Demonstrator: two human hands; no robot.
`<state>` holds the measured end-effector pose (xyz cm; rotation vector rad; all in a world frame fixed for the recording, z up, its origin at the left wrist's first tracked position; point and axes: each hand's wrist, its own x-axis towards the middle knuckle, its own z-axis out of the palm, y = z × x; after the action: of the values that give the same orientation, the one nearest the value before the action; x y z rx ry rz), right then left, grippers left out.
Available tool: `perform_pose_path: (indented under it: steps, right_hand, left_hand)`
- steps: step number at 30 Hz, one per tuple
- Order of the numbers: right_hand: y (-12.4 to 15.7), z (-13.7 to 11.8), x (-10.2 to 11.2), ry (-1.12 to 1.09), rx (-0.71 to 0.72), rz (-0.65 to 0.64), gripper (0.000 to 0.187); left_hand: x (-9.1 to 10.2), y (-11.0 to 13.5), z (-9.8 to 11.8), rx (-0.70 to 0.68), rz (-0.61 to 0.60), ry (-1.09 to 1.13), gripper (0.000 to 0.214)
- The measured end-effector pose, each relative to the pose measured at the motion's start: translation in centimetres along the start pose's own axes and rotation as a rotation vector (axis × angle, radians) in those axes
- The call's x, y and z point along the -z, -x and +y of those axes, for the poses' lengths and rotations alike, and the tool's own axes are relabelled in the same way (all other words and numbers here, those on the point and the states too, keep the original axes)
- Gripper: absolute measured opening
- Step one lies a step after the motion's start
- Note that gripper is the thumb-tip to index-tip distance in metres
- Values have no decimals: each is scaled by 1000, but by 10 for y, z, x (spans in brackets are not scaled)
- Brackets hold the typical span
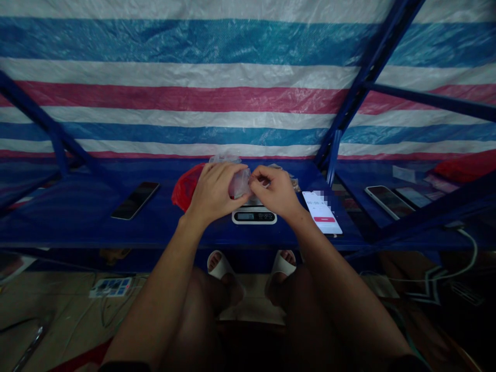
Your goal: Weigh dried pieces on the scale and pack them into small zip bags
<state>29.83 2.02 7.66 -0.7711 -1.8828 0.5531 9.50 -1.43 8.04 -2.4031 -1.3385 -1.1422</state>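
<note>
A small digital scale (254, 217) with a lit display sits on the blue shelf, just below both hands. My left hand (213, 190) curves around a clear plastic bag (241, 182) above the scale, thumb and fingers closed on its side. From the right, my right hand (277, 187) is pinched at the bag's edge; whatever lies between its fingertips is too small to make out. A red plastic bag (186, 187) lies against the left hand's outer side. More clear plastic (225, 156) shows behind the left hand.
A dark phone (135, 200) lies to the left. At the right, a phone with a lit timer screen (324, 214) lies beside my forearm. Blue metal posts (351, 93) frame the shelf before a striped tarp (194, 98). Another phone (389, 201) lies farther right.
</note>
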Motion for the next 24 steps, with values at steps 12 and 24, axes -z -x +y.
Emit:
perform_pose_path:
  steps: [12, 24]
  right_hand:
    - [17, 77, 8, 87, -129, -58, 40]
    - [18, 72, 0, -101, -124, -163, 40]
  left_hand:
    - [-13, 12, -22, 166, -174, 43, 51]
    - [-21, 17, -31, 255, -301, 6, 62]
